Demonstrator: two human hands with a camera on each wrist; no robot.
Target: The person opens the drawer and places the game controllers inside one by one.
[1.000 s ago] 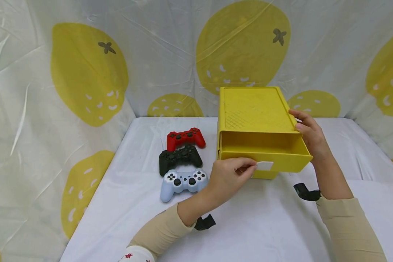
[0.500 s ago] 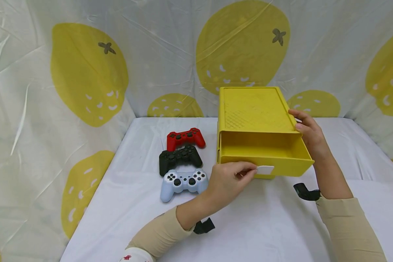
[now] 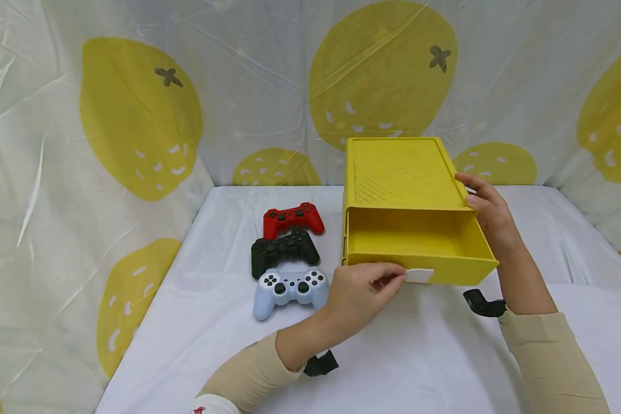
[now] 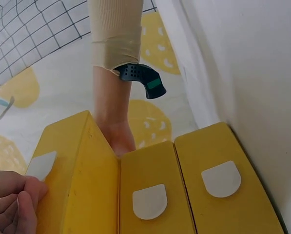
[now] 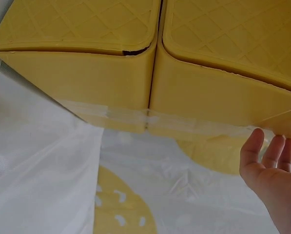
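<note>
A yellow plastic drawer unit stands on the table, its top drawer pulled out. Nothing lies on the part of the drawer floor that shows. Thumb and fingertips of my left hand pinch the white tab on that drawer's front. Below it, in the left wrist view, are two shut drawers with white tabs, the middle drawer and the lowest drawer. My right hand steadies the unit's right side, fingertips against its edge; in the right wrist view the extended fingers touch the yellow wall.
Left of the unit, three game controllers lie in a column: a red controller, a black controller and a light blue controller. A white cloth covers the table. Behind hangs a lemon-print curtain.
My left hand has drawn the top drawer further out toward me by its tab, and more of its inside shows. The right hand and the controllers have stayed in place.
</note>
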